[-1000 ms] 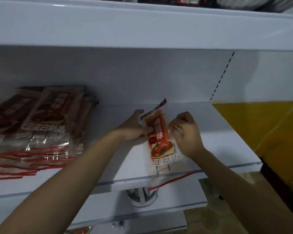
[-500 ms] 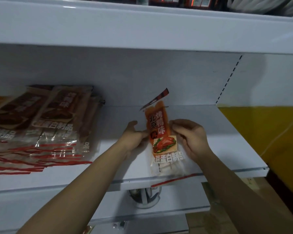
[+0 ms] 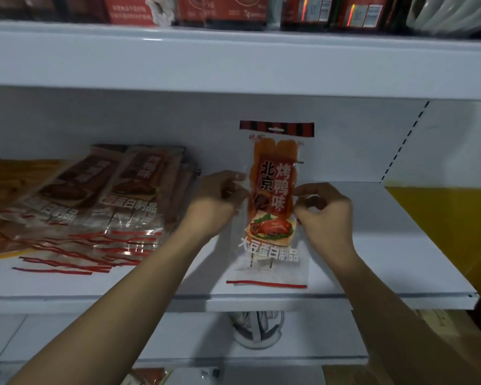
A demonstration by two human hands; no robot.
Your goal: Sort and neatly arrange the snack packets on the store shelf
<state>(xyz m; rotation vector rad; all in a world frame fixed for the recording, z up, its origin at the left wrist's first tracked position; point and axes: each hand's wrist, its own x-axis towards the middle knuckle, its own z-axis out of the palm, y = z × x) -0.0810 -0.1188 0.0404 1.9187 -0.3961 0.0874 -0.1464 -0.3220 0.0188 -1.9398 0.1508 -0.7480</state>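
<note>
Holding one packet (image 3: 272,207) upright between both hands, we have it at the middle of the white shelf (image 3: 400,262), its red-lined bottom edge near the shelf's front lip and its dark striped header against the back panel. Our left hand (image 3: 214,202) pinches the clear left edge at 9 o'clock of the packet, thumb and fingers curled onto the film. Our right hand (image 3: 324,215) pinches the right edge at 3 o'clock in the same way, so each grip is closed on the packet.

The packet's front faces us. Large characters in black and white on the orange panel read 北京烤鸭味. Below them sits a picture of a roast duck on greens, and under that white characters read 大豆蛋白制品. The small writing on the header is too blurred to read.

At 9 o'clock from our hands, well apart from the held packet, a fanned pile (image 3: 103,207) of like packets lies flat on the shelf, overlapping one another. On them we can read 蛋白制品 and part of 烤鸭味; their red bottom lines point to the shelf front.

At 12 o'clock, on the shelf above, stand red boxes (image 3: 214,9) with small print too blurred to read. At 3 o'clock a yellow wall (image 3: 453,232) shows past the shelf's end. At 6 o'clock, under the shelf, a round white thing (image 3: 257,329) sits on a lower shelf.
</note>
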